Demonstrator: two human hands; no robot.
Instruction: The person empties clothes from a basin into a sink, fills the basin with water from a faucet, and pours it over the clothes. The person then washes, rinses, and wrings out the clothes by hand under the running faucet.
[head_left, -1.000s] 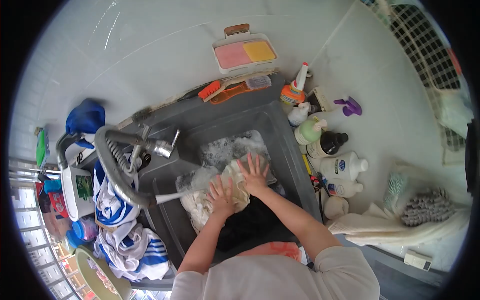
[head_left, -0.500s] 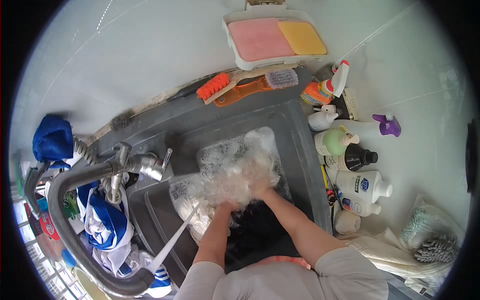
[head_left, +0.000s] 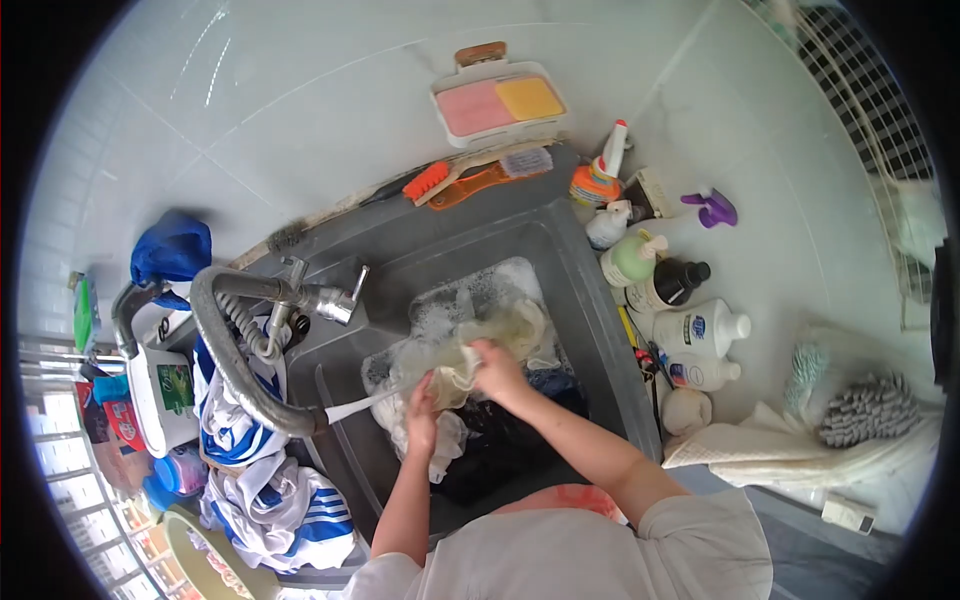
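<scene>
Cream-white wet cloth [head_left: 515, 325] is spread over soapy water in the grey sink [head_left: 590, 290]. My right hand [head_left: 495, 372] is closed on a fold of it. My left hand [head_left: 421, 415] is upright beside it, fingers wrapped on the same cloth's edge. Water [head_left: 355, 408] runs from the curved metal faucet [head_left: 250, 400] toward my left hand. A dark garment [head_left: 490, 450] lies in the sink nearer my body. The exact kind of the pale cloth cannot be made out.
Scrub brushes [head_left: 490, 180] lie on the back ledge below a soap tray [head_left: 500, 103]. Several bottles [head_left: 690, 330] line the right side. Blue-and-white clothes [head_left: 280, 510] are heaped at the left, near a pale tub [head_left: 190, 555].
Both hands have come up out of the foam with the pale cloth, which was a splashing blur before. The camera view has shifted, so the faucet appears farther right.
</scene>
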